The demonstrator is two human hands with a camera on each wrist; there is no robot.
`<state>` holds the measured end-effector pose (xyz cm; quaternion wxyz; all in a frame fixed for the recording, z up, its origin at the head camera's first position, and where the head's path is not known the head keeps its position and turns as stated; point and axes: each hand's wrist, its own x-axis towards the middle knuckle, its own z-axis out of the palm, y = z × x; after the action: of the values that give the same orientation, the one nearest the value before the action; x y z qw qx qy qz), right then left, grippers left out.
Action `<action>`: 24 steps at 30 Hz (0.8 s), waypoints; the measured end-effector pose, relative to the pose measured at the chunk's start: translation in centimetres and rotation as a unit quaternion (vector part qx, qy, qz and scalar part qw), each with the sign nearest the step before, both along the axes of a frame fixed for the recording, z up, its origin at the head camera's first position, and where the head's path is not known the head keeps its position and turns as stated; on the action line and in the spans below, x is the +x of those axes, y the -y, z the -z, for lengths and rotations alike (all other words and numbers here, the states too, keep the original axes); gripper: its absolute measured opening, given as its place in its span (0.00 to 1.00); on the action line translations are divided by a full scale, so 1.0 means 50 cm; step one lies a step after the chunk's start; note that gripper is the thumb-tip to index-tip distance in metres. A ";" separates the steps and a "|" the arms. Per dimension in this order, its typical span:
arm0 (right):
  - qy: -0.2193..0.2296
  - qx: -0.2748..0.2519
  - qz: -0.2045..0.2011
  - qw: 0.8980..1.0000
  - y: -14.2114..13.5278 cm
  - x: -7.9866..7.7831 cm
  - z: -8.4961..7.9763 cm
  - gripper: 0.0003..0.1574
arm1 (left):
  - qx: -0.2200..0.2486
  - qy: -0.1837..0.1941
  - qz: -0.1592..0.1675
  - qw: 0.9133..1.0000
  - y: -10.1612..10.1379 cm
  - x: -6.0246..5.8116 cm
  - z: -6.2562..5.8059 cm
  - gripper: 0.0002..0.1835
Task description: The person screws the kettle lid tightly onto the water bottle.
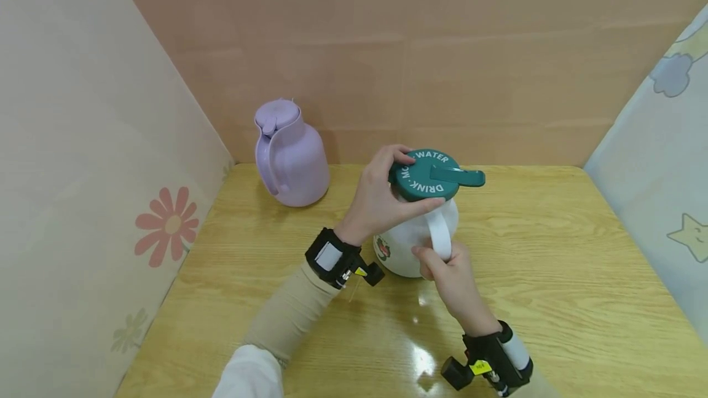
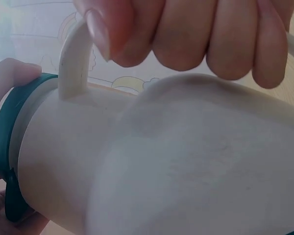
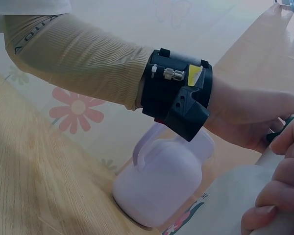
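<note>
A white jug [image 1: 406, 257] with a printed motif on its side stands on the table. At its mouth is a round green lid [image 1: 420, 172] with white lettering and a lever that points right. My left hand [image 1: 378, 198] grips this lid by its edge, thumb on the near side and fingers on the far side. Lower down, my right hand [image 1: 452, 278] holds the jug's white handle [image 1: 439, 235]. In the left wrist view, the right fingers [image 2: 183, 41] curl round the handle, and the lid [image 2: 5, 127] sits against the jug's neck.
A purple jug [image 1: 301, 164] with its lid on stands at the back left of the wooden table [image 1: 553, 275]. Behind is a brown backdrop [image 1: 442, 48]. Patterned panels flank the table, with a red flower [image 1: 173, 224] on the left one.
</note>
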<state>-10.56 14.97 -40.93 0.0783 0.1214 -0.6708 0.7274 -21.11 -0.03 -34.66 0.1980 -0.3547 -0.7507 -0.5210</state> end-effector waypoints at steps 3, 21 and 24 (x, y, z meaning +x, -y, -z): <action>-0.001 0.003 -0.002 1.000 -0.001 0.001 0.001 0.26 | -0.001 0.005 -0.004 1.000 0.000 0.000 0.004 0.36; 0.015 0.007 0.003 1.000 -0.008 -0.002 -0.007 0.26 | -0.016 -0.015 -0.003 1.000 0.001 -0.009 0.005 0.35; 0.014 0.007 0.004 1.000 -0.008 -0.001 -0.007 0.26 | -0.025 -0.009 -0.005 1.000 0.002 -0.007 0.004 0.34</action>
<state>-10.61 15.36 -40.56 0.0710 0.1096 -0.6772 0.7241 -21.47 -0.12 -34.85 0.1985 -0.3610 -0.7633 -0.4977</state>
